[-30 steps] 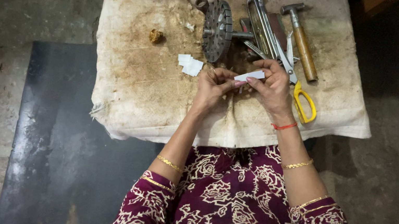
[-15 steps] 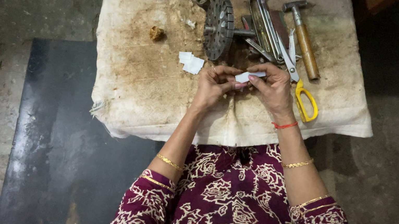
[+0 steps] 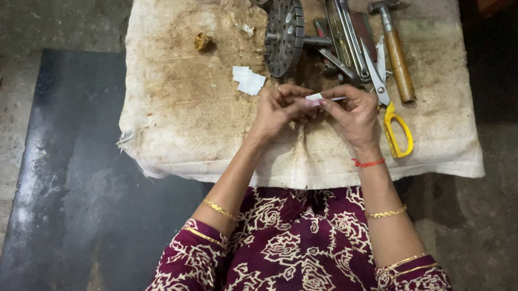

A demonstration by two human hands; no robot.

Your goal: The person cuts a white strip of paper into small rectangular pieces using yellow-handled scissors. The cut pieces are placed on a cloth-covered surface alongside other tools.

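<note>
Head view: both forearms reach forward over the cloth-covered tabletop, bent inward so the hands meet near its middle. Left hand and right hand each pinch one end of a small white paper strip, held level between them just above the cloth. Loose white paper pieces lie just left of the left hand. Beyond the fingers sit a round metal disc, yellow-handled scissors and a hammer.
</note>
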